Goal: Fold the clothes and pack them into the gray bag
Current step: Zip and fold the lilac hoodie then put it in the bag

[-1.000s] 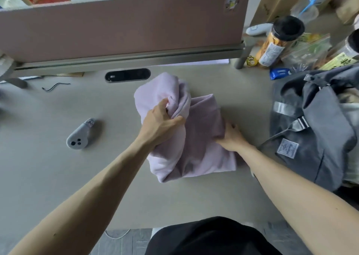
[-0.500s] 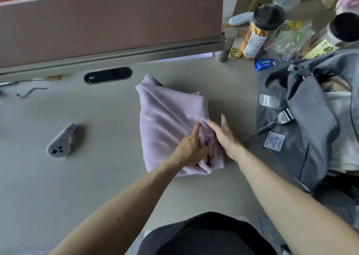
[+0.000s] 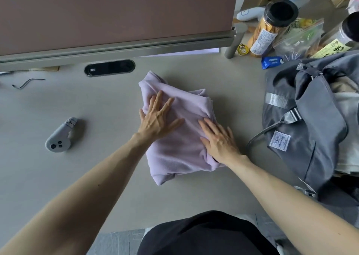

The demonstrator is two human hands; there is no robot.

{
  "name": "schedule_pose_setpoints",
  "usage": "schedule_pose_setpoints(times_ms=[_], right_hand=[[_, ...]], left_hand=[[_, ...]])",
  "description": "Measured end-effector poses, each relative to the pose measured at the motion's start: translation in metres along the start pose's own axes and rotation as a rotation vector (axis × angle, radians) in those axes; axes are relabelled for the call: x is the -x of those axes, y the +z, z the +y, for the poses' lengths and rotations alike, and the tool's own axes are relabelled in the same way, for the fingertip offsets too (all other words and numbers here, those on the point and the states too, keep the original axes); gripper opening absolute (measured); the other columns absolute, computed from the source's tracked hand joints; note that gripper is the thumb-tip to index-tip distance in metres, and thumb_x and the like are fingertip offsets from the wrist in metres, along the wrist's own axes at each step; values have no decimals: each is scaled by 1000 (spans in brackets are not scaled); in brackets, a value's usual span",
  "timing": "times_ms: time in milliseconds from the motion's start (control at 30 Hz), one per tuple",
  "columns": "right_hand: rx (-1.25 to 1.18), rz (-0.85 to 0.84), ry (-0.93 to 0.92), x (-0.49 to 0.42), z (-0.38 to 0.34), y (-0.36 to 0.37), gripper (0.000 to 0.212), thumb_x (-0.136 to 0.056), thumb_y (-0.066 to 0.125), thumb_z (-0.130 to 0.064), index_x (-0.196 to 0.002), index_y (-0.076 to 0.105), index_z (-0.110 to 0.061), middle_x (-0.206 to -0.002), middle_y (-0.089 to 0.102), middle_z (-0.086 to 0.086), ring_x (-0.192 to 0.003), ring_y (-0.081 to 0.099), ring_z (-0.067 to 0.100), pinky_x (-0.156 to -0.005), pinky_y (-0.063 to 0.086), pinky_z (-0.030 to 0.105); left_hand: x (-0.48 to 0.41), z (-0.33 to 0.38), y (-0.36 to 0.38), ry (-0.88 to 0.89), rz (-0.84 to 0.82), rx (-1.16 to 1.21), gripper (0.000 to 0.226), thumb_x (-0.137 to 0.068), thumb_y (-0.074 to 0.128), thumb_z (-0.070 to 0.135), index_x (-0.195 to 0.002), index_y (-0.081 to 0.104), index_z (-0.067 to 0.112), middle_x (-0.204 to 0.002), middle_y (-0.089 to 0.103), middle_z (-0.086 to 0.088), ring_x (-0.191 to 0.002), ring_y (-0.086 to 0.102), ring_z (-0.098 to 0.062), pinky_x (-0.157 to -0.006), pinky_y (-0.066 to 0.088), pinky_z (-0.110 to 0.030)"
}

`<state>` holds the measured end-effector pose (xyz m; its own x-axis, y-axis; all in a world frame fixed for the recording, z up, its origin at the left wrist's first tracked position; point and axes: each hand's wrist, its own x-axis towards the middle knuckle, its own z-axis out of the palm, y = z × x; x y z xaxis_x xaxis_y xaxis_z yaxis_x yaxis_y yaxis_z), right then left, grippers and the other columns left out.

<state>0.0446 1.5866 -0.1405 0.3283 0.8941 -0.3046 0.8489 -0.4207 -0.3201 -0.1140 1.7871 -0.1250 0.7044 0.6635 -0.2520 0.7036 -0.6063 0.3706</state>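
Observation:
A folded lilac fleece garment (image 3: 186,149) lies in the middle of the beige desk (image 3: 58,177). My left hand (image 3: 157,118) presses flat on its upper left part with fingers spread and straight. On the garment's right edge my right hand (image 3: 219,140) lies flat too, fingers pointing up and left. The gray bag (image 3: 314,122) sits open at the right of the desk, a hand's width from the garment, with pale folded clothes showing inside it.
A gray handheld controller (image 3: 60,138) lies at the left. A brown divider panel (image 3: 116,11) and a black cable port (image 3: 109,68) run along the back. Jars (image 3: 270,25), snack bags and a blue packet (image 3: 272,62) crowd the back right corner.
The left hand carried the raised fold over to the right and laid it down. It then slid back left, and both hands now lie flat on the garment.

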Motion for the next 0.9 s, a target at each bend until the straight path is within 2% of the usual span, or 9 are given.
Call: schedule_pose_setpoints(times_ms=[133, 300, 367, 433, 533, 600, 667, 767, 900], right_hand=[[-63, -154, 73, -9, 3, 14, 64, -104, 32, -47, -157, 0, -33, -166, 0, -11, -149, 18, 29, -115, 25, 56], [-154, -288, 168, -20, 4, 10, 65, -103, 27, -51, -155, -12, -39, -164, -8, -16, -150, 11, 33, -118, 16, 53], [-102, -265, 180, -22, 0, 0, 63, -103, 29, -49, -155, -3, -37, -164, 2, -15, -144, 23, 34, -116, 19, 53], [-60, -176, 177, -28, -10, -10, 57, -100, 36, -44, -152, 16, -33, -158, 23, -4, -132, 39, 37, -111, 24, 56], [-276, -140, 318, -45, -26, -23, 47, -94, 43, -57, -128, 36, -25, -138, 43, 11, -117, 50, 40, -100, 39, 52], [-378, -77, 394, -55, -34, -23, 53, -91, 44, -66, -117, 38, -21, -127, 52, 14, -110, 55, 40, -89, 45, 45], [-352, 31, 430, -62, -36, -14, 53, -91, 45, -66, -111, 39, -17, -118, 60, 18, -105, 58, 40, -80, 44, 42], [-445, 86, 528, -68, -39, -4, 59, -89, 49, -66, -111, 38, -12, -113, 61, 23, -106, 58, 42, -83, 47, 44], [-670, 127, 686, -77, -28, -13, 82, -75, 76, -59, -121, 37, -4, -123, 54, 17, -114, 55, 33, -85, 42, 34]], left_hand=[[-12, 3, 14, -138, -114, 39, 95, -75, 47, 87, -154, 12, 49, -167, -8, 3, -154, -4, -20, -111, 16, -74], [-17, -1, 18, -142, -134, 36, 100, -71, 44, 91, -155, 10, 47, -167, -10, 6, -154, -6, -15, -114, 9, -71], [-12, 2, 17, -129, -85, 23, 97, -73, 42, 90, -155, 17, 44, -168, -3, 3, -154, -2, -16, -115, 9, -69], [-1, 9, 15, -83, 32, 14, 90, -78, 38, 86, -152, 30, 37, -167, 9, -1, -154, 5, -20, -115, 9, -69], [33, 24, 15, -6, 91, 20, 87, -79, 37, 83, -151, 30, 35, -166, 13, 0, -154, 4, -21, -117, 5, -67], [65, 29, 22, -8, -36, -24, 100, -70, 40, 90, -154, 15, 43, -167, -2, 5, -153, -10, -23, -117, -2, -67], [89, 23, 31, -44, -130, -60, 112, -61, 49, 93, -154, 4, 47, -164, -14, 11, -151, -19, -26, -113, 1, -71], [102, 13, 41, -91, -133, -28, 124, -52, 59, 91, -153, 2, 50, -163, -18, 17, -151, -19, -28, -110, 13, -74], [101, 9, 46, -83, -116, -18, 127, -48, 58, 93, -154, 2, 50, -164, -15, 16, -151, -15, -32, -105, 24, -72]])
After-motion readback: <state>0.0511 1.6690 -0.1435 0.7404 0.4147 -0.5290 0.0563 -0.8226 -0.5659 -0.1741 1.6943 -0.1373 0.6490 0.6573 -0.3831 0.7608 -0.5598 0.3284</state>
